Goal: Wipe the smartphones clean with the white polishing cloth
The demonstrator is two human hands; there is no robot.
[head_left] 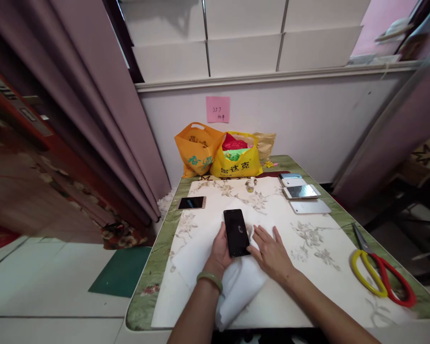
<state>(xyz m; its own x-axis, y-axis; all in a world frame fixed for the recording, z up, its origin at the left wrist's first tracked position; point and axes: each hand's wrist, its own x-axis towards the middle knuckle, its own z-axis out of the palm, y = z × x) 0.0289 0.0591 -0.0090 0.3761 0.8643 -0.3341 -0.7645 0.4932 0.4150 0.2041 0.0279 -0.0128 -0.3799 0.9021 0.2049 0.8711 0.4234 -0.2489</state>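
A black smartphone (236, 232) lies face up in my left hand (221, 248), its dark screen showing a light reflection. The fingers of this hand curl around the phone's left side and underside, mostly hidden. A green bangle circles that wrist. My right hand (270, 249) rests at the phone's lower right, with its fingers stretched out and apart over a white cloth (241, 286). Its thumb reaches the phone's lower right corner. The cloth is bunched beneath both hands and spreads across the pale floral sheet (315, 243).
Another phone (192, 203) lies at the left, and several more phones (303, 191) line the right side. Large scissors (380, 272) with yellow and red handles lie near right. A small figurine (251, 184), an orange bag (198, 148) and a yellow bag (236, 162) stand farther back.
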